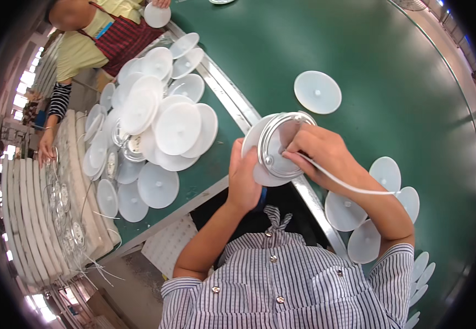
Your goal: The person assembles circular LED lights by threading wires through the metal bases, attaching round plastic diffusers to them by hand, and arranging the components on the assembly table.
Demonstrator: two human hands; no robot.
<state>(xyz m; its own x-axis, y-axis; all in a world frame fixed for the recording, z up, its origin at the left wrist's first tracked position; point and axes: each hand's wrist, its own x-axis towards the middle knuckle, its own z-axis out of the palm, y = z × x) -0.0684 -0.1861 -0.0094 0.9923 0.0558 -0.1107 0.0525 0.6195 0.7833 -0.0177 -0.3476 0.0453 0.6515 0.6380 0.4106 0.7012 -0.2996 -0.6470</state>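
Note:
My left hand [243,183] grips a translucent white plastic disc [253,133] by its left edge, thumb in front. Against this disc sits a shiny round metal cover [273,147], tilted, with its hollow side facing me. Inside its rim, the fingers of my right hand [323,149] are closed in a pinch on a white cable [343,184]. The cable's free length trails right across my forearm. What the fingertips touch inside the cover is partly hidden.
A heap of white discs [177,129] with some metal parts lies left. One disc [317,92] rests on the green conveyor belt [249,55]; several [345,211] lie near my right arm. A metal rail [230,96] edges the belt. A co-worker [98,44] works beside padded racks [35,219] holding wired parts.

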